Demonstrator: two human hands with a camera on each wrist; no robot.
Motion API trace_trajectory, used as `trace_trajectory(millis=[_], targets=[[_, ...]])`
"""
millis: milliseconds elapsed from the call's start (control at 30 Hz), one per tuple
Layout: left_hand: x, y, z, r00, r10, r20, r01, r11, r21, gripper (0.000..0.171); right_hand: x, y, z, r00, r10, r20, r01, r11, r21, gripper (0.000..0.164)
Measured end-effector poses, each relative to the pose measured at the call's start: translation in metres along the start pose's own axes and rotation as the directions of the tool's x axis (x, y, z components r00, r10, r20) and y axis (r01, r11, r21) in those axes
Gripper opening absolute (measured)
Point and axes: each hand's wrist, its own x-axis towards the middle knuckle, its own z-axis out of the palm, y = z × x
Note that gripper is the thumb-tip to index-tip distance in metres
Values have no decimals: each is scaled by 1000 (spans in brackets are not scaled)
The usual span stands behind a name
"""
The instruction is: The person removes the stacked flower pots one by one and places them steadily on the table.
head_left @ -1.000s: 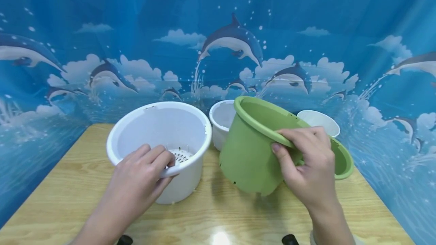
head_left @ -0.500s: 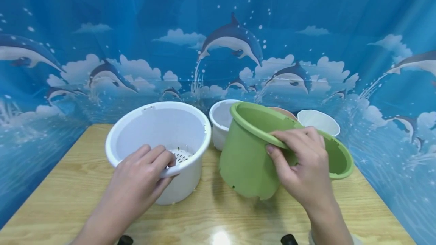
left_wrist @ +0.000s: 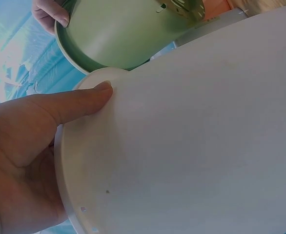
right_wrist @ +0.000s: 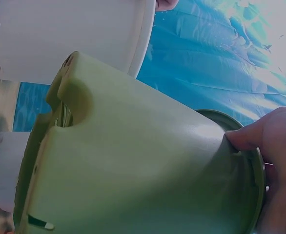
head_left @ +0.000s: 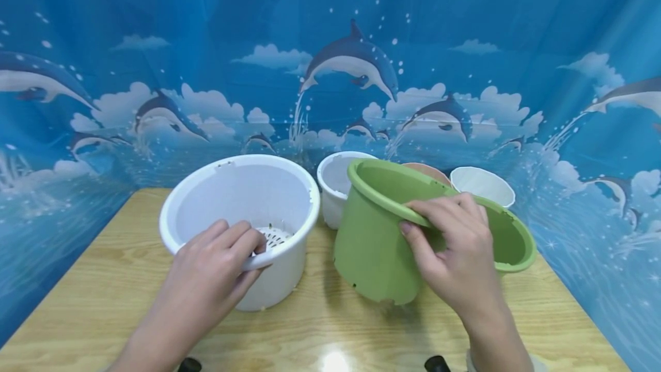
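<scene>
My left hand [head_left: 214, 266] grips the near rim of a large white plastic pot [head_left: 286, 283], fingers over the inside, thumb on the outer wall. This pot stands upright, its slotted bottom showing. With thumb and fingers my right hand [head_left: 457, 248] pinches the rim of a green plastic pot [head_left: 374, 245]. The green pot is tilted, its mouth toward the upper right, with a shadow on the table below its base. In the right wrist view its notched base [right_wrist: 60, 105] points left. Another green pot [head_left: 511, 240] shows behind my right hand, partly hidden.
A smaller white pot [head_left: 333, 208] stands at the back middle, partly behind the green one. An orange-brown rim [head_left: 426, 172] and a white pot with an angular rim [head_left: 482, 185] are at the back right. The wooden table [head_left: 289, 340] meets a blue dolphin curtain [head_left: 232, 56] behind.
My right hand has moved slightly left and the held green pot has dropped a little, uncovering the orange-brown rim behind it. My left hand and the large white pot stay nearly still.
</scene>
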Motion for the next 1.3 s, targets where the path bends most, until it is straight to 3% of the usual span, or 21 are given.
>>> trace_trajectory(millis=[700,1000,1300], targets=[[0,-1,0,1000,10,-3,-10,1000,-5,27,-2,1,3,999,-27,30,28,999,-39,16],[0,0,0,1000,-7,9,7,1000,-4,27,-6,0,3,986,-49,162,63,995,-77,15],[0,0,0,1000,2,-1,-2,1000,-5,27,-8,-2,4,969,-24,246,46,995,-85,15]])
